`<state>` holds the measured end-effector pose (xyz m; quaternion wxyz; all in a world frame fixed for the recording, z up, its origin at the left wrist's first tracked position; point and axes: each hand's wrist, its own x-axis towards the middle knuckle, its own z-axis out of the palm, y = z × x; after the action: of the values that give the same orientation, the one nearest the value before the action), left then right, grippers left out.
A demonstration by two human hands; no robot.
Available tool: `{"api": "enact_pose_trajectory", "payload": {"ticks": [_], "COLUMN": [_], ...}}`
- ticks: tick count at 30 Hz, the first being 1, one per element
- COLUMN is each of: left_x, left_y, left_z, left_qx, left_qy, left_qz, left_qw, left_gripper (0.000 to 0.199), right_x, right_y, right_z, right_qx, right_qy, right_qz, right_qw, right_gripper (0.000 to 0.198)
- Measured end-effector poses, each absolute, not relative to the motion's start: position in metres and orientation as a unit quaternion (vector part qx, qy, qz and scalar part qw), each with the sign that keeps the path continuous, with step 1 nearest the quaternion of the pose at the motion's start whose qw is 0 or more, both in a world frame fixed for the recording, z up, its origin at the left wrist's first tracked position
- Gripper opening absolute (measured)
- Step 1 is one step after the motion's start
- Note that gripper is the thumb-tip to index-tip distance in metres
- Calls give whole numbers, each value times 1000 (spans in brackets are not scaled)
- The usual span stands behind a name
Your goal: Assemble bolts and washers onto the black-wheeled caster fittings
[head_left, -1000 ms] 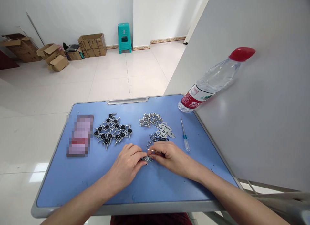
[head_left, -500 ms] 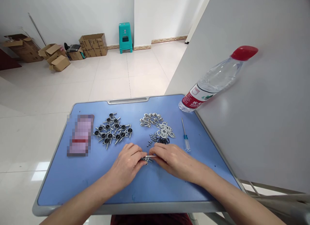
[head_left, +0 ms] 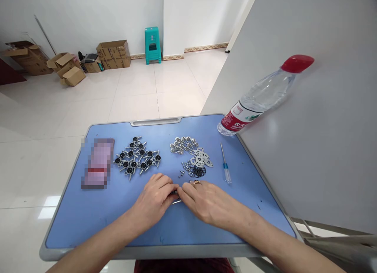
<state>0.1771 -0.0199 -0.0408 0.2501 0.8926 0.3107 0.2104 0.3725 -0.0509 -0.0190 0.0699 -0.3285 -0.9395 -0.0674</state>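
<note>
My left hand (head_left: 154,196) is closed, thumb and fingers pinching a small metal fitting (head_left: 176,201). Only its silver edge and a dark bit show between the fingertips. My right hand (head_left: 202,200), with a ring on one finger, is closed too, its fingertips meeting the left ones at the fitting; what they grip is hidden. Beyond the hands lie small screws (head_left: 186,166), black rubber rings (head_left: 199,171), flat metal plates (head_left: 201,158) and silver lever-like pieces (head_left: 184,144). To the left spread several metal fittings with black round tops (head_left: 142,152).
A screwdriver (head_left: 226,169) with a clear blue handle lies on the right of the blue table (head_left: 123,222). A water bottle (head_left: 250,102) leans against the grey panel at the right edge. A blurred-out phone-like object (head_left: 98,163) lies left. Boxes (head_left: 113,55) and a stool (head_left: 152,45) stand beyond.
My right hand has shifted slightly down and turned, its fingers now over the fitting. The thin light piece seen between the hands is no longer in the same place. The left hand barely moved.
</note>
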Motion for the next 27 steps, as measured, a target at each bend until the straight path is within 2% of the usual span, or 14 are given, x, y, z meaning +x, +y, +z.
{"api": "enact_pose_trajectory", "payload": {"ticks": [3, 11, 16, 27], "left_x": [177, 176, 176, 176], "left_y": [-20, -20, -20, -20], "left_z": [-41, -42, -42, -41], "left_qx": [892, 888, 893, 891], "left_qy": [310, 303, 302, 303], "left_qz": [213, 231, 228, 225], "left_qw": [250, 256, 246, 252], "left_gripper": [20, 15, 14, 14], "right_x": [375, 391, 383, 372], "right_y": [-49, -35, -33, -31], "right_z": [-20, -20, -11, -10], "right_qx": [-340, -484, -546, -559], "right_qy": [-936, -822, -724, -683], "right_qz": [-34, 224, 377, 438], "right_qw": [83, 201, 190, 170], "right_gripper": [32, 16, 14, 13]}}
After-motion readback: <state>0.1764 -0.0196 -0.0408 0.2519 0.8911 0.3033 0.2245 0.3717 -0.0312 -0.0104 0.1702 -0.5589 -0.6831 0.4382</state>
